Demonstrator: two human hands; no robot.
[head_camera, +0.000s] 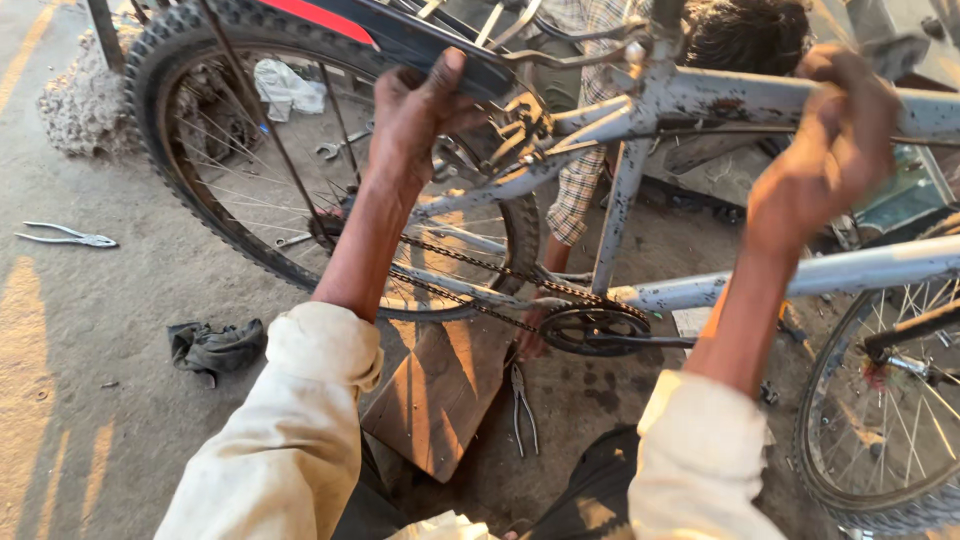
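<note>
A person's left hand (415, 105) grips the dark rear mudguard (440, 50) of a worn grey-painted steel bicycle frame (700, 100), fingers (450, 75) curled over its edge, above the knobbly black rear tyre (160, 60). The right hand (830, 140) wraps closed around the frame's top tube. Another person's hand (530, 340) rests by the black chainring (590, 328). Steel pliers (522, 405) lie on the concrete floor (100, 330) beside a wooden board (440, 390).

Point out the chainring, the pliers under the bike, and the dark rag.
chainring (580, 327), head view, toothed ring's left side
pliers (522, 405), head view, handles
dark rag (215, 347), head view, crumpled middle
</note>
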